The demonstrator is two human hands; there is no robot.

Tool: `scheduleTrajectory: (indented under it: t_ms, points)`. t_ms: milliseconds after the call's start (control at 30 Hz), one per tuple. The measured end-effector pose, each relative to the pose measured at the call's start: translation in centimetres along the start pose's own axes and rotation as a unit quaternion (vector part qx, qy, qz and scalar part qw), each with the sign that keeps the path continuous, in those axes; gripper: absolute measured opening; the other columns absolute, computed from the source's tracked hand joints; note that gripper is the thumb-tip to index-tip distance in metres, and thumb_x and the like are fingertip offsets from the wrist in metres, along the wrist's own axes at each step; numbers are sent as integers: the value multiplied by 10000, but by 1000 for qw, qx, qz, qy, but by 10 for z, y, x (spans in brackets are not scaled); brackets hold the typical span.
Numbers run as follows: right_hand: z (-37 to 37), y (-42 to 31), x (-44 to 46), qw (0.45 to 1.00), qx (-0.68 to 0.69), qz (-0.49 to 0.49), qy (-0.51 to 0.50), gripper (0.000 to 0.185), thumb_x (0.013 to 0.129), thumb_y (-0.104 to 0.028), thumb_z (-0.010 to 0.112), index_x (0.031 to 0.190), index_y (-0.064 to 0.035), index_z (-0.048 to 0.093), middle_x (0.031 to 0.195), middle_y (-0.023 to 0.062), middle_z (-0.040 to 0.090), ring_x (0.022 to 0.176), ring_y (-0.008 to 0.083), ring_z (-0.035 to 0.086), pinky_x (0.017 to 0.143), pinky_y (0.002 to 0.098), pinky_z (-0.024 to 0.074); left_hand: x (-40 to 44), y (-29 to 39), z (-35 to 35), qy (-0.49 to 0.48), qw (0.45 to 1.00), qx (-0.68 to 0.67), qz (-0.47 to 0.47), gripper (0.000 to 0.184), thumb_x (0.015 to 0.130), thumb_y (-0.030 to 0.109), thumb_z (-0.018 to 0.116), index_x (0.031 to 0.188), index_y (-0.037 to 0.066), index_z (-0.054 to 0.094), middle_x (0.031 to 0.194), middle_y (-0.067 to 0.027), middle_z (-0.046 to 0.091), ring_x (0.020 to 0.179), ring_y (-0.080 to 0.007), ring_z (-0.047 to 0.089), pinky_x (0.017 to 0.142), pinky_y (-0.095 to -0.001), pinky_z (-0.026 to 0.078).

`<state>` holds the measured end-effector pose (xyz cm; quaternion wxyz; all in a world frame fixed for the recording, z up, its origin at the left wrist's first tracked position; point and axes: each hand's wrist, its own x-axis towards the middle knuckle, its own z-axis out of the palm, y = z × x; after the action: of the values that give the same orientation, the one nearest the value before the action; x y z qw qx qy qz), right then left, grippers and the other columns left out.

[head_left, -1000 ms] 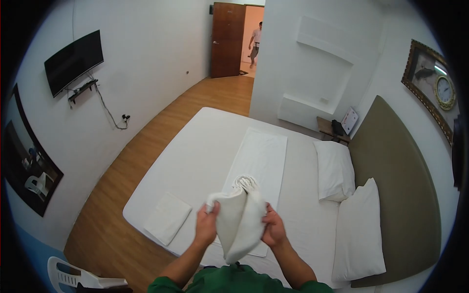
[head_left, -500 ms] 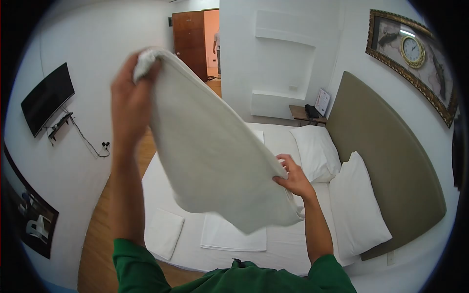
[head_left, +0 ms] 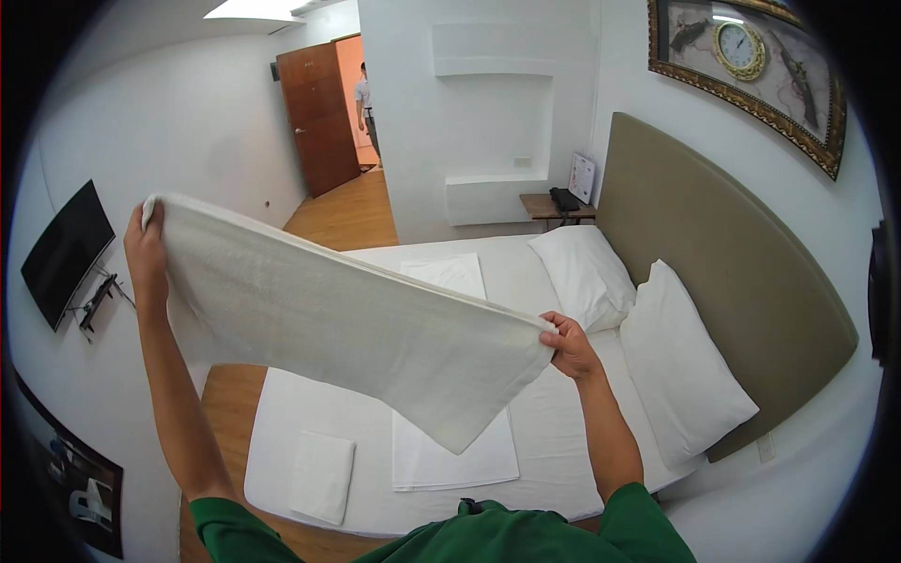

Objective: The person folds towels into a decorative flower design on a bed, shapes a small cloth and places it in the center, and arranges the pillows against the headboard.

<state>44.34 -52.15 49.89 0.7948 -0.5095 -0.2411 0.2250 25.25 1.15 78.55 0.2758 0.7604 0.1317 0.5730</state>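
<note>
Stretched in the air over the bed (head_left: 282,441) is a white towel (head_left: 347,314), folded over along its top edge. My left hand (head_left: 147,258) is closed on its upper left corner, out past the bed's left side. Lower down, my right hand (head_left: 571,349) pinches the towel's right corner between thumb and fingers. A folded towel (head_left: 322,477) lies near the bed's front left. Beside it, a flat folded white cloth (head_left: 460,460) is partly covered from sight by the raised towel.
Two white pillows (head_left: 584,277) (head_left: 693,371) rest by the olive headboard (head_left: 723,253). A small wooden shelf (head_left: 540,206) holds a black object. A television (head_left: 68,255) hangs at left. A person (head_left: 364,103) stands beyond the open door (head_left: 317,122).
My left hand has moved left and down, drawing the towel out wider and more level. My right hand keeps its corner. The view has shifted, showing more of the doorway and floor.
</note>
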Motion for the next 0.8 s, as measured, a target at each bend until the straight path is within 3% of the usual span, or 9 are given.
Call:
scheduleTrajectory:
  t_ms: [167, 200, 233, 300, 367, 400, 533, 600, 800]
  points:
    - [56, -52, -6, 977, 104, -135, 125, 337, 911, -86, 662, 1211, -29, 520, 976, 78, 652, 853, 152, 639, 801, 298, 542, -39, -109, -6, 19, 997, 36, -72, 500, 939, 313, 536, 1279, -54, 517, 1151, -151, 630, 1039, -232, 572, 966, -338, 409]
    - [68, -65, -12, 977, 100, -144, 121, 337, 911, -86, 662, 1211, -29, 520, 976, 78, 652, 853, 152, 639, 801, 298, 542, -73, -84, -20, -55, 986, 23, -156, 411, 932, 308, 534, 1171, -24, 556, 1029, -109, 628, 952, -206, 571, 898, -338, 439]
    - [79, -76, -17, 953, -116, -232, 154, 324, 917, -79, 651, 1210, -29, 522, 972, 87, 652, 863, 156, 641, 805, 289, 535, -112, -50, -32, -192, 966, -102, -138, 223, 948, 285, 520, 926, 63, 525, 833, 9, 478, 773, -118, 454, 714, -262, 389]
    - [99, -94, -23, 822, -408, -354, 182, 321, 918, -23, 632, 1199, -24, 477, 977, 127, 656, 895, 164, 646, 827, 274, 515, -178, -96, -45, -330, 924, -179, -78, 139, 808, 184, 636, 875, 87, 562, 814, -20, 572, 754, -126, 545, 699, -301, 459]
    - [104, -95, -13, 836, -341, -404, 146, 324, 908, 3, 632, 1174, -31, 449, 989, 144, 660, 912, 168, 649, 835, 281, 517, -220, -88, -31, -518, 772, -361, -80, 326, 800, 221, 755, 980, -6, 606, 851, -145, 683, 809, -220, 665, 782, -348, 497]
    - [109, -95, -9, 849, -271, -442, 102, 334, 899, 29, 631, 1149, -39, 421, 1000, 162, 663, 928, 172, 653, 843, 289, 519, -221, -46, -11, -625, 614, -449, -175, 405, 797, 199, 780, 1065, -32, 584, 874, -149, 676, 842, -241, 669, 794, -378, 506]
    - [144, -100, 5, 890, -172, -422, -5, 364, 862, 77, 654, 1072, -56, 388, 1015, 193, 668, 936, 189, 666, 828, 299, 544, -250, 47, 81, -488, 741, -414, -203, 344, 871, 87, 692, 1171, -23, 563, 1087, -106, 626, 946, -188, 630, 823, -321, 524]
    - [157, -85, 8, 898, -179, -398, -54, 382, 842, 66, 683, 1061, -61, 397, 1017, 196, 668, 932, 188, 668, 818, 301, 549, -243, 103, 115, -413, 764, -494, -32, 362, 947, 117, 593, 1278, -13, 524, 1260, -103, 541, 1091, -177, 569, 913, -326, 481]
    - [167, -93, 4, 852, -296, -431, -16, 375, 740, -6, 807, 943, -81, 500, 975, 121, 645, 870, 185, 656, 754, 304, 549, -252, 146, 136, -387, 753, -521, -112, 262, 951, 178, 627, 1117, -21, 666, 932, -51, 675, 856, -100, 609, 760, -239, 496]
